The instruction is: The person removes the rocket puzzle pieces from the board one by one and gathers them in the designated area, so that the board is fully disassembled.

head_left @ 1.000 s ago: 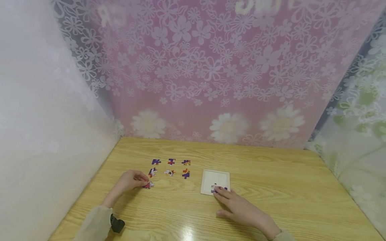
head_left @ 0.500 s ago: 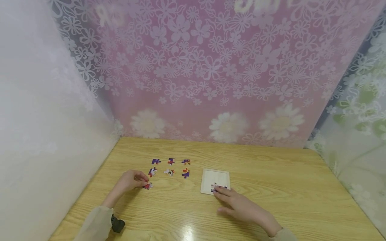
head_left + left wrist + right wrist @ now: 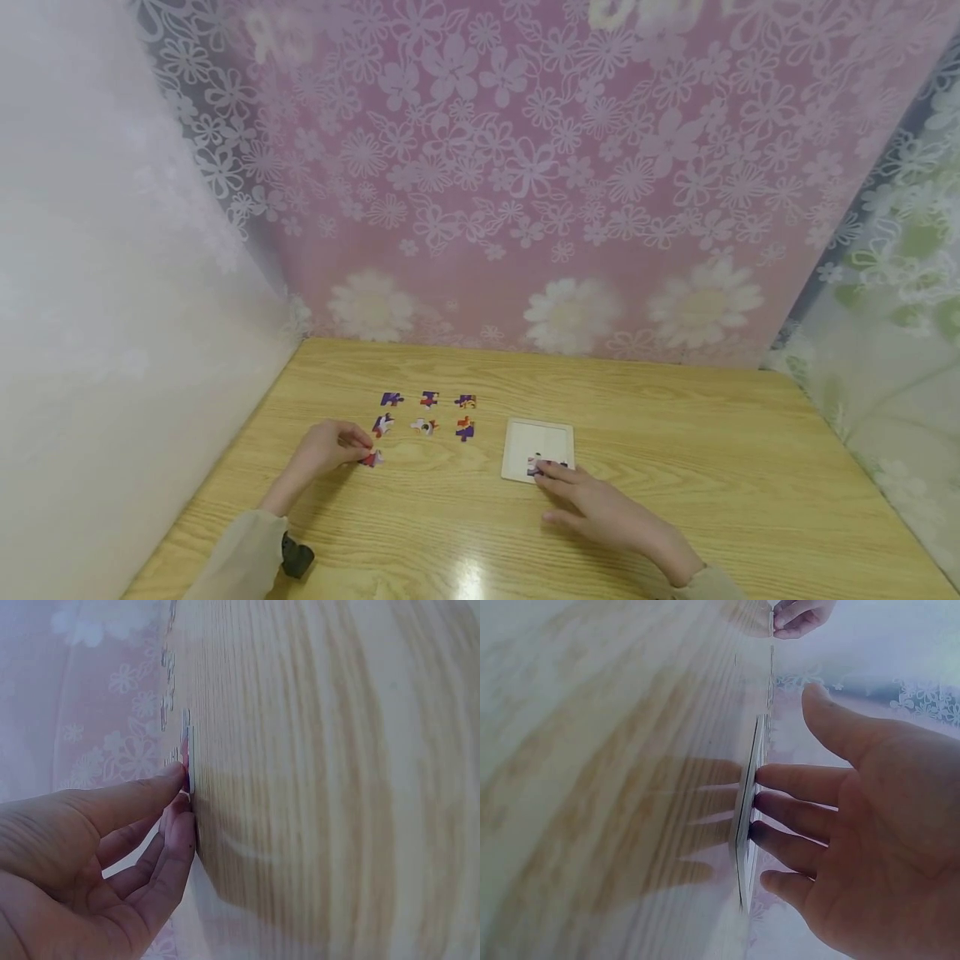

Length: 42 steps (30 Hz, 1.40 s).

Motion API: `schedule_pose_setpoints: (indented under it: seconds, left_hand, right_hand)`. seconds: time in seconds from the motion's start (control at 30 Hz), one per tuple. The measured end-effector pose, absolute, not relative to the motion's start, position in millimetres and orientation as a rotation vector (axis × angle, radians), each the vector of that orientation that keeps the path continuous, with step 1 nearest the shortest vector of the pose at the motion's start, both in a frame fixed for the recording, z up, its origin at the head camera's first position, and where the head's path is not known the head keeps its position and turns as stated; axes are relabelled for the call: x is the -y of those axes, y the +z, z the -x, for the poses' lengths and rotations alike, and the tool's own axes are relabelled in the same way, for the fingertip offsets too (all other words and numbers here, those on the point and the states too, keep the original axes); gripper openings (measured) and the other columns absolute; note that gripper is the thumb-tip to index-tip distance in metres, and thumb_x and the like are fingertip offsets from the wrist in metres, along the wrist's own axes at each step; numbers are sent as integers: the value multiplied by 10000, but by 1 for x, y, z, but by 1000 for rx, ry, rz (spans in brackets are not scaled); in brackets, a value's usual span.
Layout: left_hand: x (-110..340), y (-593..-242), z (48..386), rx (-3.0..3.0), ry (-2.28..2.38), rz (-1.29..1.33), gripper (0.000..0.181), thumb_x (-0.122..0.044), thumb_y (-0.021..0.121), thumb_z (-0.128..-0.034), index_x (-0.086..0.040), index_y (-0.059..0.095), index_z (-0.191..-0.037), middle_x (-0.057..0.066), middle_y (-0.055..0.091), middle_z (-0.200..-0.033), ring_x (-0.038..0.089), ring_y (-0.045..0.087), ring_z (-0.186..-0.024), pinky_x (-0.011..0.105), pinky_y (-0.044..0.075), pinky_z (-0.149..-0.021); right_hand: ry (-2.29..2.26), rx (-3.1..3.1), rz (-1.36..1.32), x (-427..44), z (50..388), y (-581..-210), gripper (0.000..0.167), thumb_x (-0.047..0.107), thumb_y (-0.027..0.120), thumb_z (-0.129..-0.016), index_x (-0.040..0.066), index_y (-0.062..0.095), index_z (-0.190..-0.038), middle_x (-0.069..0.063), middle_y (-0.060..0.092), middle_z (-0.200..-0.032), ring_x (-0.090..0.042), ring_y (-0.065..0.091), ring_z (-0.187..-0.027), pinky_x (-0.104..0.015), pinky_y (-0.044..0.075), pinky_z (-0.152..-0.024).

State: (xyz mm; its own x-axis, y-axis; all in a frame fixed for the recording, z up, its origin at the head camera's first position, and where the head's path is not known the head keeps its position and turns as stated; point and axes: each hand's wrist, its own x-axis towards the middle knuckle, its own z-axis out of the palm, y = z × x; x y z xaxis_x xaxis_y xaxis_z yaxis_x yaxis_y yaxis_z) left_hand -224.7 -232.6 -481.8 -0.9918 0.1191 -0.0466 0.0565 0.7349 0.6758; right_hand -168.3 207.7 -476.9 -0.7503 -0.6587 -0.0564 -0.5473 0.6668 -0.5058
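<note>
At the left of the table, my left hand (image 3: 326,450) pinches a red and white jigsaw puzzle piece (image 3: 372,458) at its left edge. The left wrist view shows the thumb on the upper face of this puzzle piece (image 3: 187,761), which lies at the tabletop with the other fingers bent by its edge. My right hand (image 3: 603,512) reaches over the near side of a pale square puzzle tray (image 3: 514,446), fingers extended. Its fingertips rest on purple and white puzzle pieces (image 3: 553,467) along the tray's near edge and partly cover them. From the side, straight fingers touch the tray (image 3: 744,817).
Several loose puzzle pieces lie in two rows beyond the left hand, among them a purple one (image 3: 392,400), a white one (image 3: 425,427) and an orange and purple one (image 3: 465,428). A flowered pink curtain (image 3: 480,208) backs the wooden table (image 3: 675,433).
Both hands stay in nearly the same places. The piece at the left fingertips has shifted very slightly, and the whole head view has moved a little.
</note>
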Motion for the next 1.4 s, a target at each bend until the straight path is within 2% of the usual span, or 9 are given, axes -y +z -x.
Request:
schedule_pose_setpoints:
  seconds: [0.27, 0.5, 0.6, 0.87, 1.23, 1.4]
  left_hand:
    - [232, -481, 223, -2844, 1116, -103, 37, -114, 771, -902, -88, 750, -917, -6, 709, -842, 142, 641, -755, 297, 511, -607]
    - [232, -479, 227, -2929, 1102, -98, 137, -208, 706, -968, -95, 761, -1024, 28, 738, -953, 221, 680, -891, 366, 562, -695]
    - [226, -472, 228, -2961, 1120, -133, 166, -219, 690, -981, -93, 759, -1063, 53, 746, -983, 239, 692, -903, 395, 574, -725]
    - [189, -456, 235, -2967, 1242, -261, 176, -245, 693, -982, -110, 770, -1065, 28, 748, -953, 165, 695, -813, 291, 545, -619]
    - [122, -456, 243, -2834, 1379, -484, 155, -228, 689, -985, -128, 772, -1069, 4, 747, -995, 123, 677, -805, 298, 558, -674]
    - [91, -461, 244, -2752, 1365, -608, 183, -254, 658, -1007, -123, 767, -1073, 11, 742, -984, 125, 665, -800, 266, 538, -662]
  right_hand:
    - [-683, -2657, 962, -207, 170, -478, 636, 459, 535, -1037, 6, 493, -1481, -141, 356, -1613, -454, 358, -1437, -621, 350, -1099]
    - [-685, -2667, 965, -206, 169, -478, 653, 472, 531, -1035, -12, 497, -1472, -146, 362, -1608, -420, 352, -1452, -603, 352, -1105]
    - [-696, -2665, 953, -206, 169, -477, 658, 474, 536, -1032, -15, 497, -1470, -146, 360, -1609, -425, 334, -1460, -606, 334, -1115]
    - [-681, -2682, 966, -204, 169, -477, 661, 462, 541, -1033, -49, 501, -1449, -164, 364, -1602, -439, 337, -1453, -606, 331, -1113]
    - [-657, -2703, 1001, -202, 166, -474, 642, 438, 540, -1040, -63, 508, -1440, -202, 378, -1585, -510, 388, -1392, -640, 354, -1077]
    - [-660, -2706, 989, -202, 166, -474, 646, 443, 541, -1038, -48, 495, -1456, -192, 379, -1587, -470, 377, -1418, -618, 360, -1087]
